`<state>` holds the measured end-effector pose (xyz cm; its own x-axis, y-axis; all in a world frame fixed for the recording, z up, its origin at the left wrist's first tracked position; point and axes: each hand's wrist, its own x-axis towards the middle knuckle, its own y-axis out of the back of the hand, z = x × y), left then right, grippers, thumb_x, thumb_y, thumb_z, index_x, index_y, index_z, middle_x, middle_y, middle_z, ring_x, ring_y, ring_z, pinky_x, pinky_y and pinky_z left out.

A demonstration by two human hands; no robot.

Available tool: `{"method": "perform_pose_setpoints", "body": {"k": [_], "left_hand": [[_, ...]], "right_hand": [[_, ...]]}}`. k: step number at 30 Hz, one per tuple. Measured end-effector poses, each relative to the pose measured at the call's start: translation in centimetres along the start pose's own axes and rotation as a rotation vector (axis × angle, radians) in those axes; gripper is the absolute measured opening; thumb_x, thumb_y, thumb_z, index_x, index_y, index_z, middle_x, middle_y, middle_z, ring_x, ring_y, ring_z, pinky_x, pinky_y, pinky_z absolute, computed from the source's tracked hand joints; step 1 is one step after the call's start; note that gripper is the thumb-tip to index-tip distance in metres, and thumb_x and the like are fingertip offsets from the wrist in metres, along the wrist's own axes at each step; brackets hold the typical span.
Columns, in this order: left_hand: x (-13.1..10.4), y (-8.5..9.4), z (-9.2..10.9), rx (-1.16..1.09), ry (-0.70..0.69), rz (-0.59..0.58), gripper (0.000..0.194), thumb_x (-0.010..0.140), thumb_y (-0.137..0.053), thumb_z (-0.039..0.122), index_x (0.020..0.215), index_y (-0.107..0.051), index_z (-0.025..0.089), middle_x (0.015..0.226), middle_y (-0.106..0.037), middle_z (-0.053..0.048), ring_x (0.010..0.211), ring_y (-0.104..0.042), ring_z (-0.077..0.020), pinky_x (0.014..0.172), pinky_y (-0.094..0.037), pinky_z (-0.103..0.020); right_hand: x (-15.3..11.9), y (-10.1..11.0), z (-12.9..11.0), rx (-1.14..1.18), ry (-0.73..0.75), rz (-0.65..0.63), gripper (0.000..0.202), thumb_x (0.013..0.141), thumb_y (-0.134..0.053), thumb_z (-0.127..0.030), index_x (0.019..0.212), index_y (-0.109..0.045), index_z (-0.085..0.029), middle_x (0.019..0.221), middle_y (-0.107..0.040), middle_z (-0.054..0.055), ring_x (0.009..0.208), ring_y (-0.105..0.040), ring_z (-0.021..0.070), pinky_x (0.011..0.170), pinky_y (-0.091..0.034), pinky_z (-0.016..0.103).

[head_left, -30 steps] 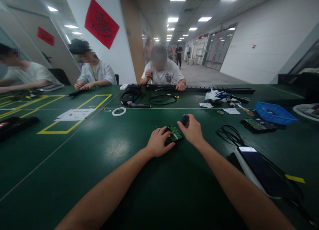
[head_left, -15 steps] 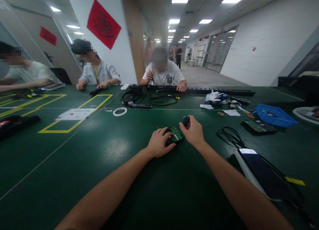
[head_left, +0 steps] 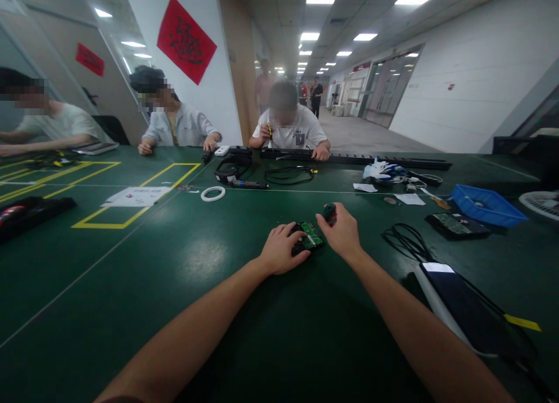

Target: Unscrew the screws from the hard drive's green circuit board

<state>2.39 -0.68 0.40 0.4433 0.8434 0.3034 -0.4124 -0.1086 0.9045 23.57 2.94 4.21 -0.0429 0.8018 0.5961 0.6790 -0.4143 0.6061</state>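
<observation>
A hard drive with a green circuit board facing up lies on the table in front of me. My left hand grips its left side, fingers over the top edge and thumb along the near edge, hiding part of it. Just right of the drive, my right hand is closed around the dark green handle of a screwdriver. The handle's end points up and away from me; its shaft and tip cannot be made out. Tiny specks lie beyond the left hand.
On the right are a second drive, a blue tray, a coiled black cable and a phone. A white ring and a paper sheet lie left. Several people sit across the green table.
The view has shifted slightly. Both my hands keep nearly the same places at the drive. Across the table, a co-worker's hand has moved right with a dark object.
</observation>
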Motion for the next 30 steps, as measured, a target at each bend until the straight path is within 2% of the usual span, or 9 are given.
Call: {"method": "perform_pose_setpoints", "body": {"k": [5,9,14,16,19,22,25,28,30], "left_hand": [[0.1,-0.2,-0.1,0.003,0.007,0.002,0.054,0.086,-0.06,0.06,0.131,-0.058,0.03,0.152,-0.04,-0.008,0.135,-0.039,-0.0358,0.109,-0.033,-0.055],[0.1,-0.4,-0.3,-0.006,0.005,0.006,0.055,0.086,-0.059,0.061,0.131,-0.059,0.03,0.152,-0.04,-0.008,0.136,-0.037,-0.0355,0.11,-0.032,-0.055],[0.0,-0.2,-0.3,-0.008,0.007,0.0,0.055,0.087,-0.056,0.062,0.132,-0.058,0.031,0.152,-0.041,-0.008,0.136,-0.038,-0.0358,0.109,-0.033,-0.056],[0.0,0.0,-0.2,-0.011,0.0,-0.002,0.055,0.088,-0.054,0.063,0.133,-0.057,0.031,0.152,-0.041,-0.008,0.136,-0.038,-0.0358,0.109,-0.033,-0.056],[0.0,0.1,-0.2,-0.016,-0.006,-0.013,0.056,0.089,-0.054,0.062,0.134,-0.057,0.03,0.153,-0.04,-0.008,0.136,-0.038,-0.0369,0.11,-0.033,-0.057],[0.0,-0.1,-0.3,-0.027,0.002,-0.008,0.056,0.089,-0.053,0.062,0.134,-0.057,0.029,0.153,-0.039,-0.009,0.136,-0.037,-0.0379,0.11,-0.032,-0.058],[0.0,-0.4,-0.5,-0.042,0.006,-0.003,0.056,0.088,-0.054,0.063,0.134,-0.057,0.03,0.153,-0.04,-0.009,0.136,-0.037,-0.0378,0.11,-0.031,-0.059],[0.0,-0.5,-0.6,-0.043,0.007,-0.001,0.056,0.088,-0.054,0.063,0.133,-0.057,0.031,0.153,-0.04,-0.008,0.137,-0.036,-0.0376,0.11,-0.03,-0.06],[0.0,-0.6,-0.6,-0.042,0.001,0.003,0.056,0.088,-0.054,0.064,0.134,-0.057,0.031,0.153,-0.04,-0.008,0.137,-0.036,-0.0373,0.11,-0.03,-0.059]], "right_hand": [[0.0,0.1,-0.4,-0.032,-0.02,0.003,0.029,0.088,-0.057,-0.042,0.106,-0.055,-0.019,0.089,-0.066,0.007,0.079,-0.062,0.0229,0.072,-0.047,0.033],[0.6,1.5,-1.3,-0.162,-0.054,-0.037,0.025,0.09,-0.053,-0.041,0.102,-0.053,-0.019,0.091,-0.067,0.01,0.081,-0.063,0.0238,0.07,-0.044,0.032],[-0.2,6.1,-2.7,-0.478,-0.187,-0.432,0.026,0.091,-0.053,-0.042,0.098,-0.054,-0.017,0.09,-0.068,0.017,0.079,-0.066,0.0307,0.066,-0.043,0.036],[-1.5,8.3,-3.1,-0.547,-0.272,-0.497,0.027,0.092,-0.051,-0.042,0.099,-0.054,-0.016,0.089,-0.069,0.018,0.08,-0.067,0.0313,0.068,-0.044,0.038],[-4.0,11.4,-3.0,-0.616,-0.342,-0.495,0.029,0.095,-0.046,-0.044,0.101,-0.053,-0.016,0.09,-0.07,0.016,0.086,-0.068,0.032,0.085,-0.043,0.048],[-6.0,13.8,-1.7,-0.664,-0.473,-0.504,0.032,0.096,-0.043,-0.047,0.1,-0.054,-0.017,0.087,-0.071,0.014,0.091,-0.068,0.0332,0.098,-0.033,0.059],[-7.5,15.6,0.3,-0.671,-0.66,-0.462,0.041,0.095,-0.039,-0.054,0.098,-0.055,-0.017,0.093,-0.07,0.018,0.092,-0.067,0.0358,0.086,-0.043,0.052],[-8.5,16.5,1.9,-0.563,-0.71,-0.475,0.043,0.093,-0.04,-0.057,0.091,-0.057,-0.018,0.094,-0.07,0.017,0.084,-0.068,0.0311,0.07,-0.048,0.04],[-9.0,16.6,2.0,-0.544,-0.726,-0.468,0.041,0.092,-0.042,-0.057,0.09,-0.057,-0.018,0.092,-0.07,0.016,0.082,-0.068,0.03,0.067,-0.047,0.038]]}}
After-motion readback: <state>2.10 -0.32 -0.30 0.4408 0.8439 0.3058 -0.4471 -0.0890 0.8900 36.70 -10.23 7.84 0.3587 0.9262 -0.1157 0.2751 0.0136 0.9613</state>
